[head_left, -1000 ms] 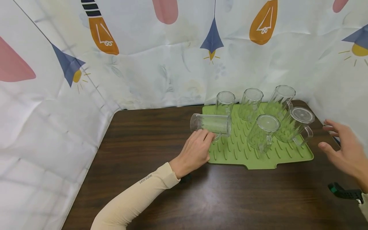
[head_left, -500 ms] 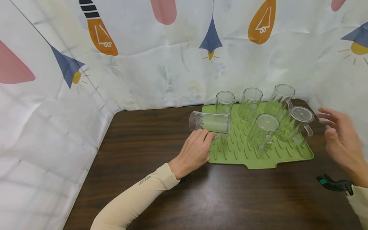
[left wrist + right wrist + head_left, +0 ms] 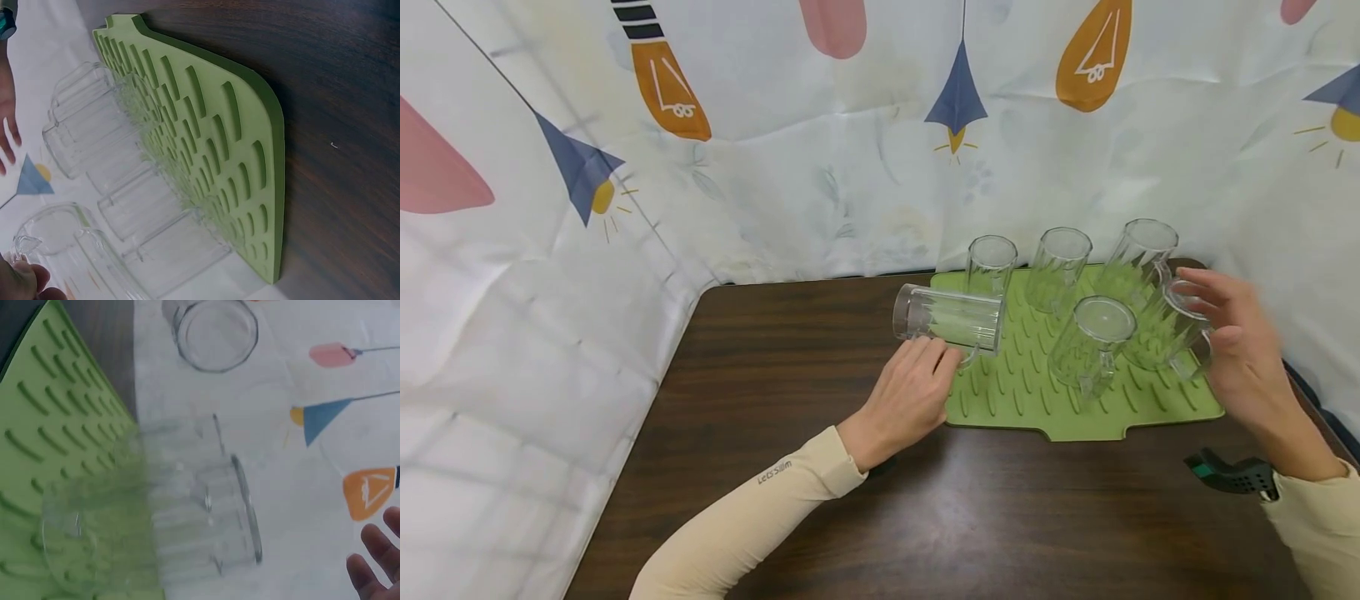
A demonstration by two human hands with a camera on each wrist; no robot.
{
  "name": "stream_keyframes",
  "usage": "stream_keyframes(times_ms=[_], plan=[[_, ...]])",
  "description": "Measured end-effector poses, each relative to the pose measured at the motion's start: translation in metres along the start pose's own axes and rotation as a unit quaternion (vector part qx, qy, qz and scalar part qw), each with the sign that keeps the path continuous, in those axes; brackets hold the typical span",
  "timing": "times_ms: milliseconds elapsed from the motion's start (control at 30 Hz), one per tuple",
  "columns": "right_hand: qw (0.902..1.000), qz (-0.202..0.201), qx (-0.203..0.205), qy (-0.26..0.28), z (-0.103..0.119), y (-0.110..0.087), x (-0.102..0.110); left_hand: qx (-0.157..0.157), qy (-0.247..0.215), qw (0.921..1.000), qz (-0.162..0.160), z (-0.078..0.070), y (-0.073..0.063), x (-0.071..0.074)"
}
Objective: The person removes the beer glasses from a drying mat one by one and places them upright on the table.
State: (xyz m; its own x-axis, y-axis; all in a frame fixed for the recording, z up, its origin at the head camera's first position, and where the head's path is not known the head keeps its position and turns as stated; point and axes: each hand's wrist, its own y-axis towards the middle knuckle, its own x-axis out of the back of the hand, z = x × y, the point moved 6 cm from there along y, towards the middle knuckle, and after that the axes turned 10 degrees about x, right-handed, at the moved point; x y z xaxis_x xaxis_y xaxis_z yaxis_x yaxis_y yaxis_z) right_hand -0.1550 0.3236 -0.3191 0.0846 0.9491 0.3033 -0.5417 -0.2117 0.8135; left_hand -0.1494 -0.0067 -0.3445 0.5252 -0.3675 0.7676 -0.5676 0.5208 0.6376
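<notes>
"Clear glass everywhere. What does the left hand [image 3: 898, 396] have?"

"The held mug [image 3: 951, 321]. Its fingers are curled tight at the handle, and the mug is tipped onto its side above the left end of the green mat [image 3: 1082, 429]."

"And the right hand [image 3: 1247, 358]?"

"Fingers spread, holding nothing. It's just beside the right front mug [image 3: 1167, 335], which stands on the mat; the right wrist view shows a gap between fingers and glass."

"So where's the risk?"

"Two places, I'd say. A one-sided grip lets the body's weight twist the held mug, and it could knock the back-left mug [image 3: 991, 265]. I can't tell whether they touch."

"The other?"

"The right side is crowded. Fingers closing off-centre could tip that mug into the front middle mug [image 3: 1078, 354], or off the mat onto the surface [image 3: 1037, 508]."
</notes>
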Motion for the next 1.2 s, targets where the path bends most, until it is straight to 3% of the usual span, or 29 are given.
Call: stream_keyframes(times_ms=[133, 300, 533, 667, 833, 1067, 1200], plan=[[0.9979, 0.001, 0.006, 0.064, 0.001, 0.005, -0.014, -0.003, 0.006, 1.0, 0.001, -0.001, 0.0, 0.001], [0.9947, 0.006, -0.005, 0.103, 0.002, 0.01, -0.034, -0.008, 0.01, 0.9999, 0.003, -0.002, 0.0, -0.001], [0.9932, 0.015, 0.009, 0.115, 0.003, 0.018, -0.062, -0.01, 0.005, 0.9999, 0.006, -0.003, -0.001, -0.003], [0.9944, 0.035, 0.001, 0.1, 0.004, 0.02, -0.077, -0.01, 0.01, 0.9999, 0.006, -0.004, -0.002, -0.004], [0.9954, 0.064, -0.043, 0.057, 0.002, 0.017, -0.096, -0.014, 0.019, 0.9997, 0.003, -0.005, -0.003, -0.003], [0.9936, 0.075, -0.078, 0.034, -0.002, 0.012, -0.115, -0.021, 0.026, 0.9994, 0.004, -0.008, -0.004, -0.002], [0.9942, 0.071, -0.075, 0.029, -0.003, 0.011, -0.123, -0.024, 0.027, 0.9993, 0.005, -0.009, -0.005, -0.002]])
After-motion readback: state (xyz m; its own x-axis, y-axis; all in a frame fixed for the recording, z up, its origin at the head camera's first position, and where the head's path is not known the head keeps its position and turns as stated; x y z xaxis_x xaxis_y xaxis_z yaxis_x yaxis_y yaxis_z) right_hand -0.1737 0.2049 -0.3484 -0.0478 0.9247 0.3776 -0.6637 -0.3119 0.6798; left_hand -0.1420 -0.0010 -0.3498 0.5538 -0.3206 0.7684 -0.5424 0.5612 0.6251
